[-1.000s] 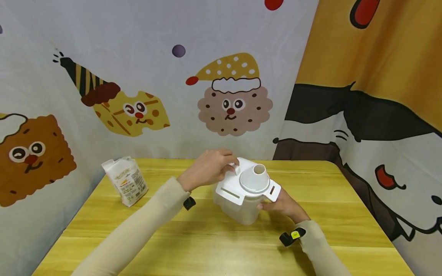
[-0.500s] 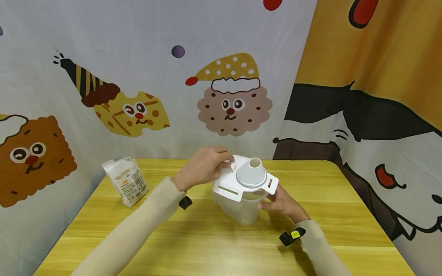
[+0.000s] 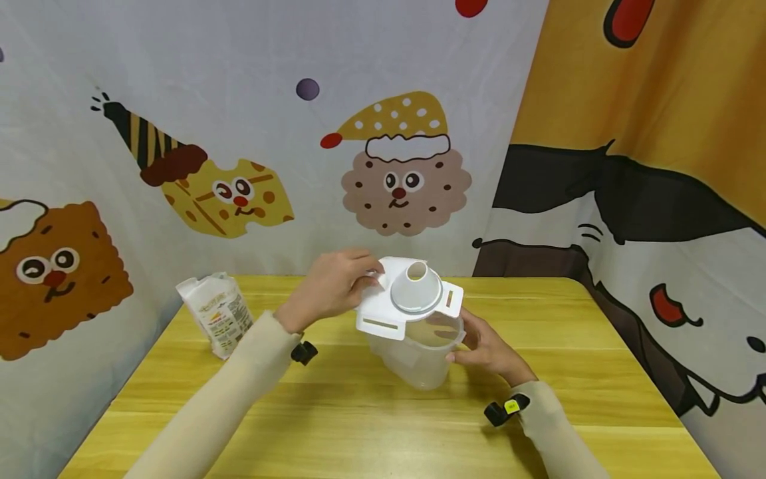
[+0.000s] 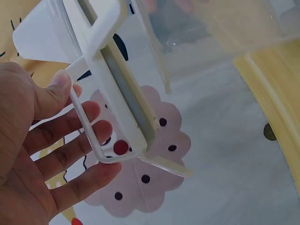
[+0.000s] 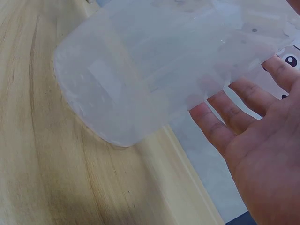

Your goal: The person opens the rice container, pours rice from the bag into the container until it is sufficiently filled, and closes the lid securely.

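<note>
A white lid [image 3: 389, 306] with a round funnel-shaped spout [image 3: 415, 283] hangs tilted above the clear plastic container [image 3: 419, 356], apart from its rim. My left hand [image 3: 368, 279] pinches the lid's left edge between thumb and fingers. The left wrist view shows that hand [image 4: 79, 101] on the lid's thin frame [image 4: 117, 79], with the container [image 4: 225, 28] beyond it. My right hand [image 3: 479, 346] rests against the container's right wall. In the right wrist view its fingers [image 5: 234, 126] lie nearly straight along the translucent container [image 5: 154, 70].
The container stands on a yellow wooden table [image 3: 359, 426]. A white sealed bag [image 3: 218, 313] stands at the table's back left. Cartoon-printed fabric walls [image 3: 395, 173] close off the back and both sides.
My left hand has lifted the lid up and to the left, off the container's rim. The right hand and the container have stayed in place.
</note>
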`<state>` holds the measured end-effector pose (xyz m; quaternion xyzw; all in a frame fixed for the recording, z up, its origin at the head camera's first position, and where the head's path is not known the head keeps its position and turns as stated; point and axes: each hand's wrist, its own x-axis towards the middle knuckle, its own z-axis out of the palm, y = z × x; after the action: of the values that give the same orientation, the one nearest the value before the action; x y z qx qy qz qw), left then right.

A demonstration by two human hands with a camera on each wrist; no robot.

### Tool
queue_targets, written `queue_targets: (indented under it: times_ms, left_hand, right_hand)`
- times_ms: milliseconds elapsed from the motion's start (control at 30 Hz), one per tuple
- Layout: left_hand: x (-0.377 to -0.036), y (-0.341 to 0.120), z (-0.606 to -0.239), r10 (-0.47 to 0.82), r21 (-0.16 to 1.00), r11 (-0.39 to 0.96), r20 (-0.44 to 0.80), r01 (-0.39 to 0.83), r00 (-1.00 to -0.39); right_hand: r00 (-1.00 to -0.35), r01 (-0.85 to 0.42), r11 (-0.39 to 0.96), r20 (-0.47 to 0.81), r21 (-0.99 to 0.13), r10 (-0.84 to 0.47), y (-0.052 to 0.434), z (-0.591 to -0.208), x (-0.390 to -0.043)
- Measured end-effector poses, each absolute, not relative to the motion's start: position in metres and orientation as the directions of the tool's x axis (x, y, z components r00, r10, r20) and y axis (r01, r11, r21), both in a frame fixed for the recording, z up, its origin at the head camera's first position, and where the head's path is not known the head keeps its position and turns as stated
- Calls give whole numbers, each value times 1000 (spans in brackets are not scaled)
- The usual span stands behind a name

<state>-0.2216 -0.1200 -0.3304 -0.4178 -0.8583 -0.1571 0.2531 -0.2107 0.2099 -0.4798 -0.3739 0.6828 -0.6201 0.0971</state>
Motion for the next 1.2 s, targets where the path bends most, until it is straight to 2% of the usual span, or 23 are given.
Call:
queue_targets:
  times_ms: [367,867,1200]
  left_hand:
    - [-221,-146,-331,582,113,634,582,765,-568]
    - [-212,-183,-342,485,247,705,517,665,-706]
    - [-205,-200,-353,413,261,777,476,573,-776]
  right_hand:
    - [-599,-459,-153,432,-875,-675,207,-478,-215]
    - [-606,-466,-129,422,-875,-674,209,-483,-216]
    - [-612,-466,-123,419,-876,-671,206,-482,-214]
